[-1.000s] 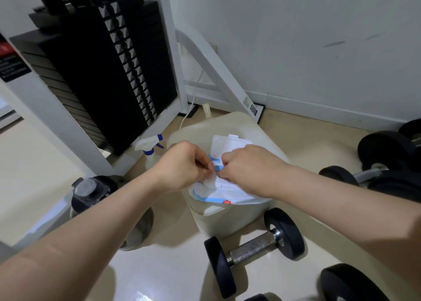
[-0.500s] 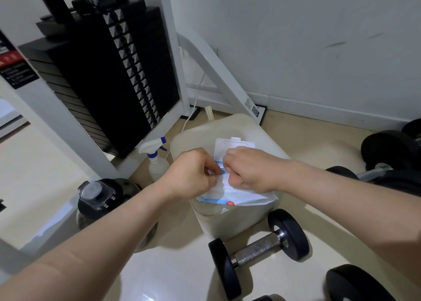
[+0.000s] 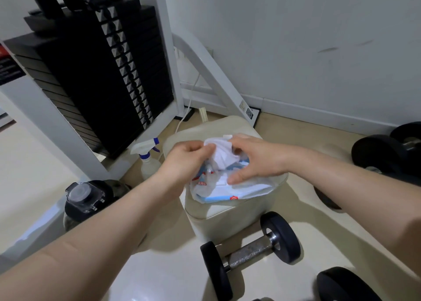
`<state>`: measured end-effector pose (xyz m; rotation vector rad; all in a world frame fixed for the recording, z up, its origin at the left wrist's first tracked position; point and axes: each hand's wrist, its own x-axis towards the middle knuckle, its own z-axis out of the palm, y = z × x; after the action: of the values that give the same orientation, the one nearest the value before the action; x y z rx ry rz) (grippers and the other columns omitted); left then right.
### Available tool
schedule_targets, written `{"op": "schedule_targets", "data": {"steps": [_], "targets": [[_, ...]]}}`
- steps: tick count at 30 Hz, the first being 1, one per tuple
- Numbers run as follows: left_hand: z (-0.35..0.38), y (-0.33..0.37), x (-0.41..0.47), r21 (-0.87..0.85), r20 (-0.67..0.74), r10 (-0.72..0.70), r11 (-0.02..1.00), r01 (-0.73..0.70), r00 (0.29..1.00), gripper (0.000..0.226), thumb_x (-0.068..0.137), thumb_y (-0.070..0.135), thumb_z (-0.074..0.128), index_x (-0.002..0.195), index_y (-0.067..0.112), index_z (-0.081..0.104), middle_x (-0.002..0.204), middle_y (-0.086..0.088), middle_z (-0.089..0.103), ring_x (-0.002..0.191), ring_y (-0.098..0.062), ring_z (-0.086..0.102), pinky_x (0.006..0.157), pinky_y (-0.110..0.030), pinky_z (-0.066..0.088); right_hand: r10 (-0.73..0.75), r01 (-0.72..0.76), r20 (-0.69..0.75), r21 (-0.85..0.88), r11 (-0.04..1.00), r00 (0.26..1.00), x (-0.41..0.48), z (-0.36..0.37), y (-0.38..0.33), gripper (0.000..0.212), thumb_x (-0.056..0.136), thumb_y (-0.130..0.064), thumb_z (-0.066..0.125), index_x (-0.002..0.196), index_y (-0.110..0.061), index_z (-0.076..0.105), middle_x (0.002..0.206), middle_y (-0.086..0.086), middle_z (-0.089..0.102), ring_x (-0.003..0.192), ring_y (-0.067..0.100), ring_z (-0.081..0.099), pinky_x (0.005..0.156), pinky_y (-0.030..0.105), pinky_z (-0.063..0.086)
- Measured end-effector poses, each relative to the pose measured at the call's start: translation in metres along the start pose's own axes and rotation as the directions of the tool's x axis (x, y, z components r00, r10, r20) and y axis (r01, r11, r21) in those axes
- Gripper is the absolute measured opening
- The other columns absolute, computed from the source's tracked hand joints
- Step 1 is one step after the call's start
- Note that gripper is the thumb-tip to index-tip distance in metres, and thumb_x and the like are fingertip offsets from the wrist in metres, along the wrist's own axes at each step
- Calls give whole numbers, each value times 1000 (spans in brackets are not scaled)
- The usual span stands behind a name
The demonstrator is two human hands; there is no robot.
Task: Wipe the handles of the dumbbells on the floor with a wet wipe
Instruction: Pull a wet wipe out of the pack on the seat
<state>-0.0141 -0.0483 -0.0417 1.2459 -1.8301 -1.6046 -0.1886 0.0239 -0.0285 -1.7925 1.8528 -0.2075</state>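
A white and blue pack of wet wipes [image 3: 230, 190] lies on a cream padded stool [image 3: 227, 218]. A crumpled white wipe [image 3: 222, 156] sticks up out of the pack. My left hand [image 3: 186, 161] pinches the wipe's left side. My right hand [image 3: 252, 157] presses down on the pack with spread fingers and touches the wipe's right edge. A black dumbbell with a metal handle [image 3: 250, 253] lies on the floor just in front of the stool.
A black weight stack in a white frame [image 3: 95, 72] stands at the left. A spray bottle [image 3: 148, 161] and a dark water jug [image 3: 85, 198] sit left of the stool. More black dumbbells [image 3: 385, 154] lie at the right, and another weight [image 3: 346, 287] lies bottom right.
The wipe has come up out of the pack, pulled by my left hand. My right hand has opened and spread over the pack.
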Motion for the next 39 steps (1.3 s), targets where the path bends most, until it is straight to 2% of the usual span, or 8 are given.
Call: {"op": "schedule_targets", "data": {"steps": [7, 10, 12, 16, 22, 27, 31, 39], "targets": [[-22, 37, -4, -326, 124, 51, 945, -7, 991, 13, 88, 21, 62, 87, 10, 69, 84, -6, 71, 80, -19, 66, 73, -31, 52, 97, -103, -41, -152, 983, 994, 5, 21, 13, 127, 55, -60, 80, 150, -30, 2, 158, -5, -4, 144, 23, 0, 114, 45, 25], [-29, 36, -9, -49, 285, 56, 998, -44, 957, 16, 84, 1, 65, 78, 10, 53, 67, -8, 59, 57, -17, 56, 46, -20, 45, 139, -143, -136, -19, 990, 981, 7, 20, 17, 135, 54, -55, 84, 149, -34, -9, 155, 1, 8, 142, 26, 16, 111, 41, 30], [-26, 27, -9, 203, 377, 0, 976, -83, 926, 14, 87, 2, 64, 88, 14, 57, 82, -13, 61, 64, -18, 57, 53, -23, 46, 126, -105, -218, 106, 989, 968, 10, 20, 20, 131, 57, -44, 88, 150, -31, -4, 147, -2, 17, 134, 18, 28, 106, 30, 34], [-6, 5, -2, 810, 350, 139, 452, -374, 926, 48, 94, 16, 41, 139, 35, 43, 133, 0, 57, 116, -22, 54, 93, -29, 43, 111, -57, -389, 148, 987, 914, 14, 17, 23, 114, 65, -27, 86, 150, -29, 10, 134, -4, 25, 120, 16, 44, 98, 32, 44], [22, -1, 7, 932, 312, 22, 185, -311, 950, 63, 88, 24, 41, 145, 39, 19, 113, -3, 61, 83, -24, 49, 69, -32, 40, -44, 47, -405, -1, 999, 913, 15, 24, 26, 72, 73, -25, 77, 135, -37, 43, 121, -8, 34, 103, 14, 50, 86, 35, 49], [-3, 11, 12, 755, 487, -77, 538, -375, 870, 64, 85, 16, 45, 132, 59, 40, 110, 13, 60, 82, -17, 54, 71, -28, 47, -173, 67, -400, -266, 962, 900, 11, 29, 24, 39, 85, -35, 63, 124, -30, 60, 124, -2, 50, 116, 24, 47, 93, 39, 43], [-31, 4, 9, 419, 406, -55, 899, -131, 912, 40, 86, 10, 50, 101, 41, 72, 92, -5, 70, 63, -15, 56, 54, -21, 46, -184, 22, -202, -612, 791, 962, 4, 40, 12, 47, 95, -32, 37, 136, -10, 42, 135, 12, 48, 120, 31, 47, 92, 41, 42], [-21, -19, 14, 462, 290, 1, 876, -141, 957, 16, 81, 16, 66, 89, 28, 74, 89, 1, 70, 70, -8, 60, 59, -14, 47, 162, -146, -58, -779, 610, 985, 8, 68, -21, 71, 97, -26, 32, 145, 8, -10, 152, 35, -6, 142, 48, 5, 113, 48, 18]]}}
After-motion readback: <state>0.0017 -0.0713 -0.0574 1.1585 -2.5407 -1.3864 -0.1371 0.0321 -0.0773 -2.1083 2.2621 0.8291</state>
